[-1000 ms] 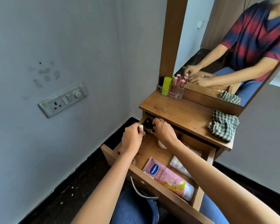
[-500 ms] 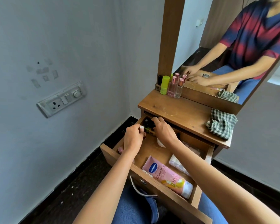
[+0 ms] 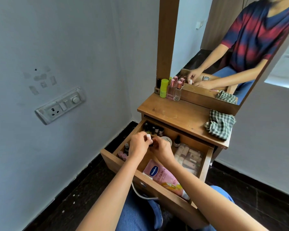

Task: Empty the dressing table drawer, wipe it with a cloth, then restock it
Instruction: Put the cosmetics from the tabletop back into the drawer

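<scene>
Above the open wooden drawer the left hand pinches in its grip one small white-capped bottle, roughly upright, long axis near vertical, cap pointing up; the right hand curls at the bottle's lower part, and I cannot tell whether that grip grasps anything. In the drawer lie one pink lotion tube, its length running back-left to front-right with the white cap frontward, one clear plastic box, and one white round jar. One green checked cloth lies on the wooden counter.
</scene>
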Motion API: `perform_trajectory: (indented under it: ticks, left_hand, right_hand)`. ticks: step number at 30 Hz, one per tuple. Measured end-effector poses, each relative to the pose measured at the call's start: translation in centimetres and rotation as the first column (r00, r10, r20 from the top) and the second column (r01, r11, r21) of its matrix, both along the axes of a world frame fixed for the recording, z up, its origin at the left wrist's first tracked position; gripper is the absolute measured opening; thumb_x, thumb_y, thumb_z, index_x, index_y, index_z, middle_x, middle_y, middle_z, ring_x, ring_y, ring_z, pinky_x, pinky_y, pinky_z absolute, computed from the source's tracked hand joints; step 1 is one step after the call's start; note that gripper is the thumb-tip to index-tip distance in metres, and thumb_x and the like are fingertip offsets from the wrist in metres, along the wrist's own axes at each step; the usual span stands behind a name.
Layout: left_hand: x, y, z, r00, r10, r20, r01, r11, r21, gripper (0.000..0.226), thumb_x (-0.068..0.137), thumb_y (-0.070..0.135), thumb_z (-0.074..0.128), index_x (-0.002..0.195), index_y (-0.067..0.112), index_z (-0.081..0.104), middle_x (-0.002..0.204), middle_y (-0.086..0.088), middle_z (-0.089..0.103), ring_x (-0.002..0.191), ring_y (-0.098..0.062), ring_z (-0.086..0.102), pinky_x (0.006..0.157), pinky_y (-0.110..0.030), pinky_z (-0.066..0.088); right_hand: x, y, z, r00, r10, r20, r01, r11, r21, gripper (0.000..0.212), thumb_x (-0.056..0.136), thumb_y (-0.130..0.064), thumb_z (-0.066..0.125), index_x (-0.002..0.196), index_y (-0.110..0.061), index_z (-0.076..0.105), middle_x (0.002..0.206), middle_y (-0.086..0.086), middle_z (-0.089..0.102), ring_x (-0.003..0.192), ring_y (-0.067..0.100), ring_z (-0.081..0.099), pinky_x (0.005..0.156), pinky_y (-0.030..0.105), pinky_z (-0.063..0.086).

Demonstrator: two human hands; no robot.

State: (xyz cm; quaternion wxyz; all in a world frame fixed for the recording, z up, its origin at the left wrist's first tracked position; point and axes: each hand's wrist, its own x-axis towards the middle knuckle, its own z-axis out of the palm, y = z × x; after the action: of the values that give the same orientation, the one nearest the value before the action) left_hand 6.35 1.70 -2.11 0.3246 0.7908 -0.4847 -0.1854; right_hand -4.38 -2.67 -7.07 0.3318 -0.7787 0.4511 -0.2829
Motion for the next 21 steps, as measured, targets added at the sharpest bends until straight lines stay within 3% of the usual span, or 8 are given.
perform_trajectory:
  ticks: [5, 10, 15, 21]
  left_hand:
    - [0.4, -0.6, -0.4, 0.999, 0.019, -0.047, -0.018, 0.999, 0.027, 0.023, 0.09, 0.009, 0.061, 0.113, 0.011, 0.064, 0.106, -0.008, 0.068, 0.096, -0.019, 0.065, 0.08, -0.026, 0.053]
    - [0.4, -1.2, -0.8, 0.998, 0.065, -0.007, -0.063, 0.988, 0.139, 0.027, 0.094, 0.009, 0.054, 0.121, 0.009, 0.06, 0.12, -0.012, 0.06, 0.107, -0.026, 0.062, 0.085, -0.032, 0.053]
    - [0.7, -1.4, -1.1, 0.993, 0.11, 0.033, -0.114, 0.968, 0.223, 0.029, 0.094, 0.005, 0.051, 0.123, 0.005, 0.058, 0.125, -0.015, 0.056, 0.11, -0.029, 0.06, 0.083, -0.032, 0.051]
    - [1.4, -1.6, -0.6, 0.988, 0.143, 0.058, -0.149, 0.98, 0.132, 0.028, 0.095, 0.003, 0.046, 0.116, 0.011, 0.063, 0.116, -0.008, 0.061, 0.104, -0.022, 0.061, 0.08, -0.028, 0.046]
  right_hand:
    - [-0.3, -1.4, -0.3, 0.991, -0.131, 0.033, 0.129, 0.991, 0.046, 0.03, 0.082, -0.003, 0.067, 0.111, -0.009, 0.065, 0.102, 0.007, 0.068, 0.092, 0.016, 0.063, 0.076, 0.018, 0.045]
    - [0.7, -2.3, -0.4, 0.99, -0.136, -0.023, 0.137, 0.99, 0.042, 0.031, 0.081, -0.006, 0.069, 0.111, -0.012, 0.066, 0.106, 0.008, 0.065, 0.097, 0.021, 0.062, 0.085, 0.031, 0.051]
    - [2.8, -2.2, -1.2, 0.987, -0.131, -0.091, 0.138, 0.988, 0.07, 0.025, 0.084, -0.01, 0.067, 0.109, -0.011, 0.065, 0.1, 0.009, 0.069, 0.092, 0.024, 0.066, 0.076, 0.039, 0.055]
    - [5.1, -2.2, -2.1, 0.966, -0.192, -0.173, 0.204, 0.978, 0.052, 0.017, 0.089, -0.006, 0.053, 0.106, -0.007, 0.058, 0.098, 0.014, 0.066, 0.089, 0.029, 0.063, 0.07, 0.04, 0.053]
